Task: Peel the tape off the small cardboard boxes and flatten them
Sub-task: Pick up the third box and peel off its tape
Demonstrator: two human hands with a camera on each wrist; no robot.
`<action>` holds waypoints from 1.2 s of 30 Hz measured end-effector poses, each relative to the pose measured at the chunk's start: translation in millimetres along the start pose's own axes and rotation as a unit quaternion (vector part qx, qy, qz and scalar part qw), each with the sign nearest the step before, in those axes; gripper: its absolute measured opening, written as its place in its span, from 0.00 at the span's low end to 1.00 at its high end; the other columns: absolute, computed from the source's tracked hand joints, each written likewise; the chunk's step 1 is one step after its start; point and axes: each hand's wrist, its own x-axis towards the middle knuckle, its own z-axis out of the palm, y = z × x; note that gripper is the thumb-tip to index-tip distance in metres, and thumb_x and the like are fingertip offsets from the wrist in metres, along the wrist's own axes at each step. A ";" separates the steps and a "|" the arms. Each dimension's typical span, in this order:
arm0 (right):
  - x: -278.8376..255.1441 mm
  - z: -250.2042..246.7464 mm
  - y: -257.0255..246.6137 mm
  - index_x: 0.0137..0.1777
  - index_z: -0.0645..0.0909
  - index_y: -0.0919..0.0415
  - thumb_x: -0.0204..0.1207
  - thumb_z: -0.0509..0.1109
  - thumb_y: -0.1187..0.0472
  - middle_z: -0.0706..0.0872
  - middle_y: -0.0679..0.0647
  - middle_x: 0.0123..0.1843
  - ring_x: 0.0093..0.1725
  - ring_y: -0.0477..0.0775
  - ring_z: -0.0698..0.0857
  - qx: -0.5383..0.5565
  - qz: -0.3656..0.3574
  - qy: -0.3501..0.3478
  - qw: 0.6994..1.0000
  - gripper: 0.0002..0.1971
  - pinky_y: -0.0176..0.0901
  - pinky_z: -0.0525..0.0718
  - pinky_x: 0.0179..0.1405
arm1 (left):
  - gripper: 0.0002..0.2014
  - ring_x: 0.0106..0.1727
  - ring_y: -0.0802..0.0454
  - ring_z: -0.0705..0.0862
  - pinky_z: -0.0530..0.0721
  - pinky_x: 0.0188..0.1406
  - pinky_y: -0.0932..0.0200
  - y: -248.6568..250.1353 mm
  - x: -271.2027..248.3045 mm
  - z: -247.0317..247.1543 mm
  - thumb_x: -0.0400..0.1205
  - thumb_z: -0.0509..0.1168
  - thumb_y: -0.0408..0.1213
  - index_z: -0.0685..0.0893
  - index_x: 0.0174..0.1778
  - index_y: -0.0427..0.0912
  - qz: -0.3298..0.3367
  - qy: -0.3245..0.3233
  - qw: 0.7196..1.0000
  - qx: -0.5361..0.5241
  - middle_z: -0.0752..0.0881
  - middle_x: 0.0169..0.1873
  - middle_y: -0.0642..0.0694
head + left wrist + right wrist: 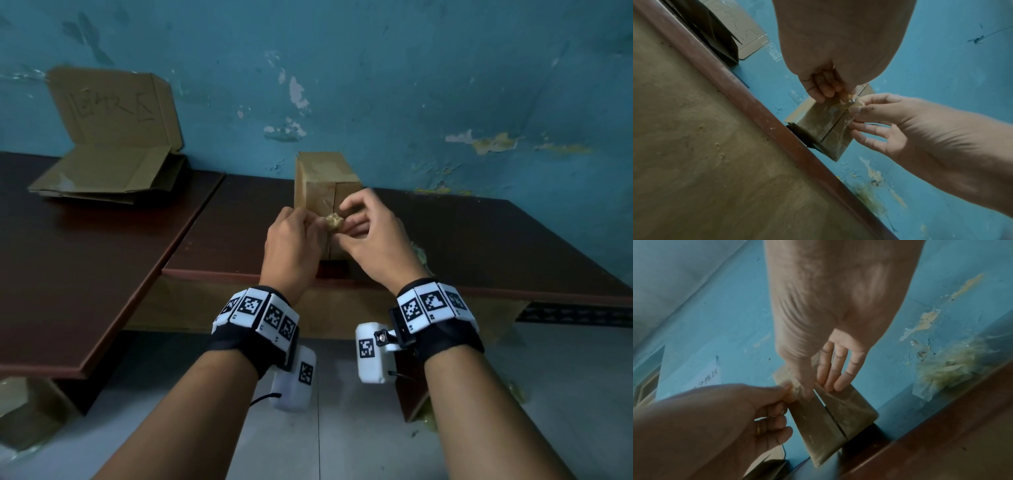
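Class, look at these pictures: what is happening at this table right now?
A person is stripping tape from a small cardboard box standing on a dark table. The left hand and right hand both pinch a crumpled wad of tape at its front seam. Flattened boxes lie at the back left.

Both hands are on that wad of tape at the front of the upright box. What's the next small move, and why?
Probably keep pulling the tape wad down and away with the right hand while the left hand steadies the small box. Both hands pinch the crumpled tape at the front seam, the box still stands upright on the table, and glossy tape still seems to cover its face, so flattening looks premature.
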 end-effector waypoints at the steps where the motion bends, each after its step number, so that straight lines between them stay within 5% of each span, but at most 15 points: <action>1: 0.7 0.5 1.1 0.55 0.84 0.54 0.73 0.84 0.70 0.89 0.52 0.44 0.42 0.47 0.88 -0.003 -0.018 0.004 1.000 0.17 0.36 0.86 0.44 | 0.13 0.51 0.44 0.83 0.78 0.49 0.50 1.3 -0.2 -1.4 0.94 0.64 0.41 0.89 0.54 0.36 -0.010 -0.007 1.000 0.001 0.85 0.50 0.43; 6: 3.1 6.7 4.8 0.50 0.91 0.56 0.76 0.86 0.63 0.83 0.51 0.46 0.41 0.44 0.82 -0.038 -0.056 0.008 0.998 0.08 0.31 0.81 0.44 | 0.20 0.49 0.43 0.85 0.71 0.41 0.55 4.0 2.6 -10.9 0.96 0.58 0.47 0.88 0.50 0.39 -0.056 -0.006 0.998 -0.015 0.87 0.46 0.42; 9: 4.4 9.2 5.7 0.50 0.90 0.58 0.81 0.82 0.57 0.82 0.50 0.46 0.43 0.47 0.83 -0.063 -0.056 0.004 0.996 0.06 0.41 0.84 0.42 | 0.22 0.48 0.47 0.84 0.75 0.43 0.54 9.1 0.8 -12.2 0.96 0.57 0.52 0.86 0.48 0.40 -0.056 0.000 0.997 -0.061 0.87 0.46 0.43; 13: 7.2 10.9 4.4 0.51 0.91 0.60 0.84 0.78 0.54 0.80 0.50 0.46 0.41 0.47 0.80 -0.058 -0.048 0.013 0.997 0.09 0.41 0.78 0.40 | 0.08 0.42 0.52 0.83 0.81 0.42 0.53 14.5 -5.4 -12.2 0.88 0.70 0.40 0.78 0.56 0.43 -0.054 0.006 0.992 -0.116 0.84 0.41 0.47; 16: 8.6 8.1 3.6 0.50 0.90 0.60 0.86 0.77 0.54 0.78 0.49 0.46 0.42 0.43 0.80 -0.052 -0.037 0.024 0.998 0.09 0.29 0.74 0.40 | 0.17 0.37 0.59 0.81 0.81 0.40 0.60 13.8 -5.2 -16.4 0.82 0.72 0.29 0.76 0.63 0.45 -0.031 -0.017 0.990 -0.136 0.82 0.40 0.47; 23: 9.5 -1.9 1.4 0.49 0.89 0.61 0.90 0.71 0.55 0.76 0.46 0.45 0.54 0.51 0.81 -0.039 -0.017 0.004 0.999 0.12 0.23 0.70 0.45 | 0.23 0.39 0.61 0.78 0.76 0.44 0.76 8.3 -1.0 -21.0 0.82 0.78 0.32 0.87 0.70 0.58 0.072 -0.048 0.994 -0.071 0.77 0.46 0.49; 27: 9.1 -4.0 -0.9 0.44 0.85 0.56 0.90 0.70 0.53 0.76 0.46 0.45 0.55 0.54 0.81 0.002 -0.008 -0.009 1.000 0.13 0.37 0.72 0.54 | 0.17 0.42 0.67 0.76 0.73 0.45 0.80 10.6 0.3 -25.0 0.82 0.80 0.37 0.90 0.65 0.56 0.083 -0.024 0.994 -0.072 0.74 0.44 0.55; 30: 8.7 -6.6 -5.7 0.44 0.86 0.65 0.90 0.70 0.53 0.81 0.56 0.50 0.56 0.57 0.83 0.053 -0.002 -0.001 0.999 0.17 0.44 0.76 0.59 | 0.14 0.44 0.67 0.76 0.74 0.46 0.79 11.2 1.8 -25.2 0.81 0.82 0.42 0.91 0.61 0.54 0.075 -0.005 0.993 -0.092 0.72 0.46 0.58; 36: 3.1 -9.7 -21.6 0.53 0.87 0.59 0.85 0.77 0.50 0.89 0.54 0.53 0.52 0.45 0.87 0.096 -0.008 0.011 0.995 0.12 0.35 0.82 0.53 | 0.07 0.49 0.70 0.76 0.75 0.50 0.78 4.2 5.7 -19.5 0.83 0.80 0.41 0.90 0.52 0.48 0.077 0.033 0.991 -0.103 0.73 0.50 0.54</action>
